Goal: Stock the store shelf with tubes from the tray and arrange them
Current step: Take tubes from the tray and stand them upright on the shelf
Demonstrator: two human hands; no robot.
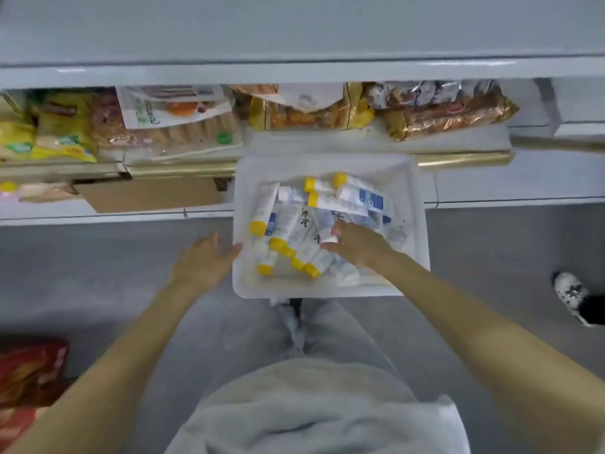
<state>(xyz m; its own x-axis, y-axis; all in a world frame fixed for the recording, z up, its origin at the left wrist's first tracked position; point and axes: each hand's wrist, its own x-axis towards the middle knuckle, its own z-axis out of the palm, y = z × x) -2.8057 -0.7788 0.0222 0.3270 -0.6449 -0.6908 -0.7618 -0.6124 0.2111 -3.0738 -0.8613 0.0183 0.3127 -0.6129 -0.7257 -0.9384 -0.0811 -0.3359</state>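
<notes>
tubes (288,231) are all in the tray (327,291), loose heap, crossed over each other, mostly yellow caps, a few white; none on the shelf (491,191) as far as I can see; tray sits in front of the shelf edge, just above the person's knees; can't tell what carries it; handling guess: small plastic squeeze tubes, light, body soft and glossy so likely slippery, and it gives under pressure; cap end is the stiff part; best hold is at the cap or shoulder, or across the flat body with thumb opposite the fingers; a heap like this shifts when one tube is pulled, so lift from the top, not from under; nothing fragile, a drop costs little; right hand (357,245) is inside the tray over the middle of the heap, narrow, thumb and curled fingers closing on a white-capped tube (330,239) at its cap end; looks like a pinch, but blurred, so treat as likely; tube not lifted clear of the pile; left hand (204,257) is wide, fingers straight and spread, tips touching the tray's left rim, holds nothing; reads as steadying the tray; snack bags (442,109) fill the shelf level above; cardboard sheet (147,194) lies on the lower level to the left
</notes>
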